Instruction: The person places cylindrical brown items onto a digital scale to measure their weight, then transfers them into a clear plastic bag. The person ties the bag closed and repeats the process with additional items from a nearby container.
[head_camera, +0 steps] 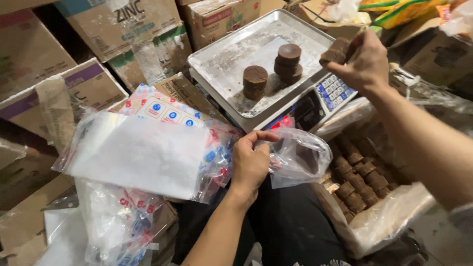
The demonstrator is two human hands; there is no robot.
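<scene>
- Steel scale tray (217,59): two stacks of brown discs (255,82); cardboard boxes (123,24) behind.
- Right hand (362,61), beside tray: fingers clasp brown discs, perhaps two.
- Left hand (251,162), below tray: fingers pinch clear bag (300,157).

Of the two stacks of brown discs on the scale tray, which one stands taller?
The stack nearer the right hand: its pile rises higher than the shorter stack toward the tray's middle.

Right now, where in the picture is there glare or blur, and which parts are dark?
Head view: glare whitens the steel scale tray and the bag stack; the right hand and its brown blocks look slightly soft; the top-left corner between the boxes lies dark; wide-angle bending curves the edges.
</scene>
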